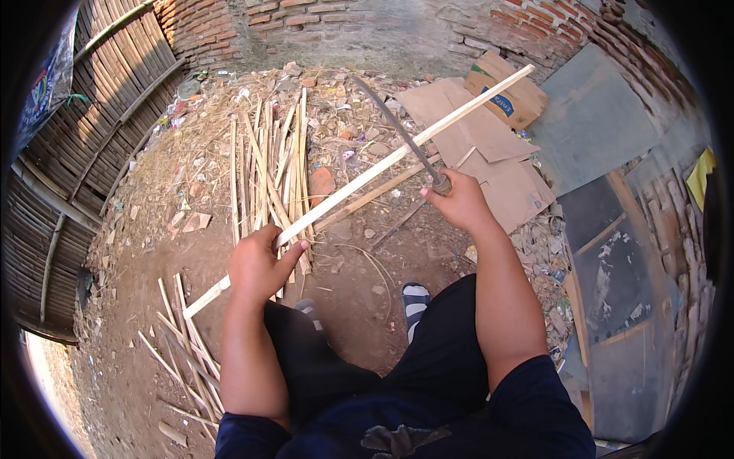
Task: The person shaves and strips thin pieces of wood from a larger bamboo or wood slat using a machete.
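Observation:
My left hand (260, 264) is wrapped round a long, pale split-bamboo strip (359, 181), which slants from the lower left up to the far right. In my right hand (462, 202) is the handle of a machete (397, 126), its dark, narrow, slightly curved blade pointing up and away to the left. The blade crosses the strip near its right half; whether the two touch I cannot tell. Beyond my left hand, several similar bamboo strips (264, 168) lie in a loose bundle on the ground. More strips (186, 336) lie scattered at the lower left.
Flattened cardboard (497, 180) and a cardboard box (508, 88) lie at the far right, beside grey sheets (596, 115). A dark panel (612, 268) is on the right. A bamboo-slat wall (92, 130) stands left, a brick wall (344, 34) at the back. Rubble covers the ground.

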`<state>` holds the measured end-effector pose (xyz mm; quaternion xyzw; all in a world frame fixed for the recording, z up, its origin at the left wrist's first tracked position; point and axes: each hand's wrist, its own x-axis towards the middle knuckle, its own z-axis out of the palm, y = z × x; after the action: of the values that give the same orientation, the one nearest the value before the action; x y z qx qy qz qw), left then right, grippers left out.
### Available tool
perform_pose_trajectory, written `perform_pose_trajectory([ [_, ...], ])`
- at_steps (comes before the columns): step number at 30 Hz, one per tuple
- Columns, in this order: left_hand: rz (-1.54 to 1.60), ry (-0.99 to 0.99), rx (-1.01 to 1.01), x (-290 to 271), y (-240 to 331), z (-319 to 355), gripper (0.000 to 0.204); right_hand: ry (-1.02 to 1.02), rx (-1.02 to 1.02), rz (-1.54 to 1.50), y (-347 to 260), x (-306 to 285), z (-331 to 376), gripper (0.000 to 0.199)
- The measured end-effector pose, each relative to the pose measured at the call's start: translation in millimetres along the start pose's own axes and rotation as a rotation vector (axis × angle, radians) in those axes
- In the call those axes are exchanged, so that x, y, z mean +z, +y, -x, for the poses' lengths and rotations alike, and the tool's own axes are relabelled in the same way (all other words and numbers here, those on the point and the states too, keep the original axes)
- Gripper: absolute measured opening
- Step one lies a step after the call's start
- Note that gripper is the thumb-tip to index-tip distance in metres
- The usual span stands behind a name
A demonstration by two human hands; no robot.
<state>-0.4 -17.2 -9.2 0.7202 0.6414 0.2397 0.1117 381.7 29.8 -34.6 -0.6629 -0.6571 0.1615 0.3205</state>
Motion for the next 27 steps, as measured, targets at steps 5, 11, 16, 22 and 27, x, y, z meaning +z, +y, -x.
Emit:
perform_pose_trajectory([
  [5, -0.008, 0.006, 0.024, 9.6, 7.0, 5.3, 0.049, -0.383, -0.264, 0.244, -66.3, 21.9, 25.7, 0.041],
  [11, -0.074, 0.063, 0.040, 7.8, 7.0, 2.4, 0.048, -0.215, 0.106, -0.186, 8.3, 11.3, -21.8, 0.044],
  [16, -0.074, 0.011, 0.047, 12.7, 15.8, 5.6, 0.051, -0.159, -0.144, -0.025, -2.6, 29.1, -7.5, 0.051],
  [22, 0.043, -0.004, 0.022, 7.9, 21.2, 6.7, 0.049, -0.452, -0.280, 0.040, -50.5, 24.8, 14.3, 0.039],
  [27, 0.045, 0.070, 0.045, 14.3, 14.1, 0.5, 0.050, -0.440, -0.263, -0.038, -31.6, 26.1, 1.2, 0.039],
])
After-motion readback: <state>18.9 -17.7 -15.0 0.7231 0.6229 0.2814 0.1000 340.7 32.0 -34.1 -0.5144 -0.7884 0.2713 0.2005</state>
